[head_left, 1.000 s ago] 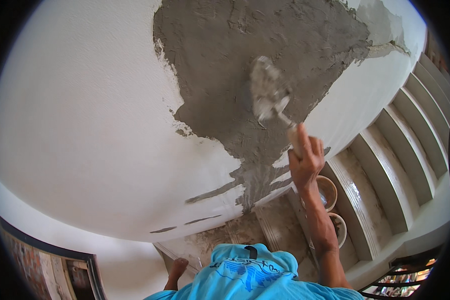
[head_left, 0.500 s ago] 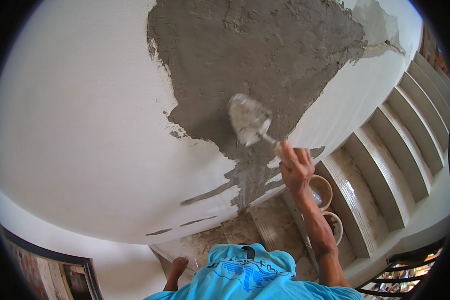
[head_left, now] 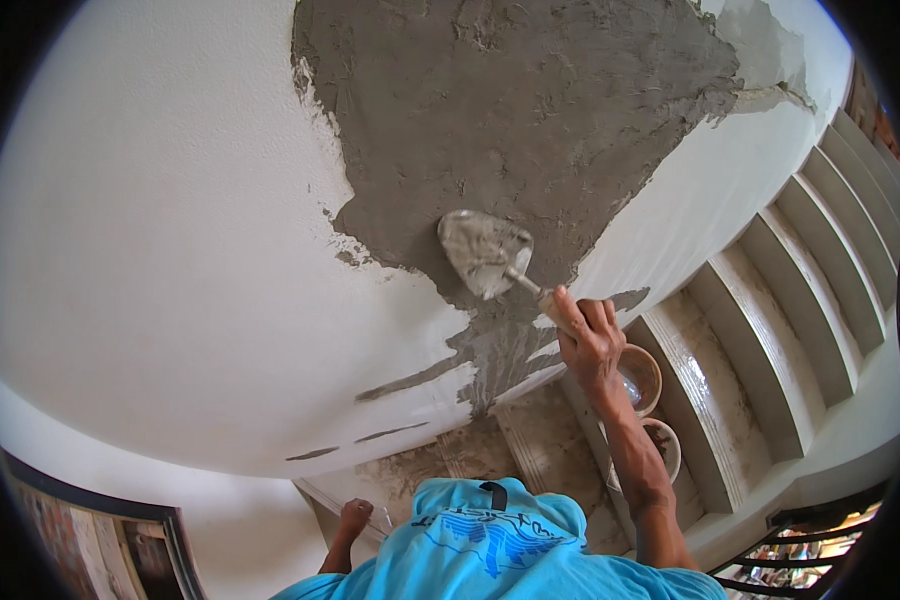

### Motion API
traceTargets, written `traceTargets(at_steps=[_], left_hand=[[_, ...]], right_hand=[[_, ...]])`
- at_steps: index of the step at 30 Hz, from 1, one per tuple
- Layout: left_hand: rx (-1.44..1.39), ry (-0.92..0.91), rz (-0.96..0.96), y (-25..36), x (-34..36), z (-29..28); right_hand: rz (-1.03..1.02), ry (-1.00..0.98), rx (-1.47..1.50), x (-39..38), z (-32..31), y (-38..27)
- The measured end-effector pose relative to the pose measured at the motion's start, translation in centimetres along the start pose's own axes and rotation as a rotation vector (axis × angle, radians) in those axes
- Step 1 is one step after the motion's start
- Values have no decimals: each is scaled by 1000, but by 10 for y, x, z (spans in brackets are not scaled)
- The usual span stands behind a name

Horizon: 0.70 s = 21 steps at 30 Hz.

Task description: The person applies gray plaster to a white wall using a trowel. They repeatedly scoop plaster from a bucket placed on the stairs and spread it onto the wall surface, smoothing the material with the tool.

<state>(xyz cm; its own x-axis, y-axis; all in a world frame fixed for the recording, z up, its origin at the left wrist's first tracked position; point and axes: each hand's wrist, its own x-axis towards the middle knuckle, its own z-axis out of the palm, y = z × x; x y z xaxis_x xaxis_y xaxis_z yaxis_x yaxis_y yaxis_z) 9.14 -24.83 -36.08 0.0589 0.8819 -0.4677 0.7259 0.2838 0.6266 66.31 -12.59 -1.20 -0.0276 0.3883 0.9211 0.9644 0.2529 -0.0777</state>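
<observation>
My right hand (head_left: pixel 592 342) is wrapped round the handle of a trowel (head_left: pixel 482 250) with a rounded, mortar-smeared blade. The blade lies against the lower part of a broad patch of wet grey mortar (head_left: pixel 510 110) on the white curved wall (head_left: pixel 190 260). Below the blade the mortar narrows into a tail with thin streaks beside it. My left hand (head_left: pixel 356 514) is low at the left of my blue shirt, its fingers curled; whatever it may hold is hidden.
Concrete stairs (head_left: pixel 740 330) climb along the right. Two buckets stand on the steps by my right forearm: one with a brown rim (head_left: pixel 652 380), the other with a pale rim (head_left: pixel 675 455). A dark railing (head_left: pixel 800 550) is at lower right, a dark-framed opening (head_left: pixel 110 530) at lower left.
The trowel blade has moved slightly left and down across the mortar, its angle turning a little. My left hand has risen slightly and stays curled.
</observation>
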Motion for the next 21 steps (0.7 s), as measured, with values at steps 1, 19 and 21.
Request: traceTargets(at_steps=[1,19,21], left_hand=[[2,0,4,-2,0,-1],[-60,-30,-68,-4,-11,11],[-76,-22,-58,-16,-11,13]], right_hand=[[-4,-33,20,-3,-4,-4],[-42,-30,-5,-3,-2,-4],[1,43,-8,15,-2,-6]])
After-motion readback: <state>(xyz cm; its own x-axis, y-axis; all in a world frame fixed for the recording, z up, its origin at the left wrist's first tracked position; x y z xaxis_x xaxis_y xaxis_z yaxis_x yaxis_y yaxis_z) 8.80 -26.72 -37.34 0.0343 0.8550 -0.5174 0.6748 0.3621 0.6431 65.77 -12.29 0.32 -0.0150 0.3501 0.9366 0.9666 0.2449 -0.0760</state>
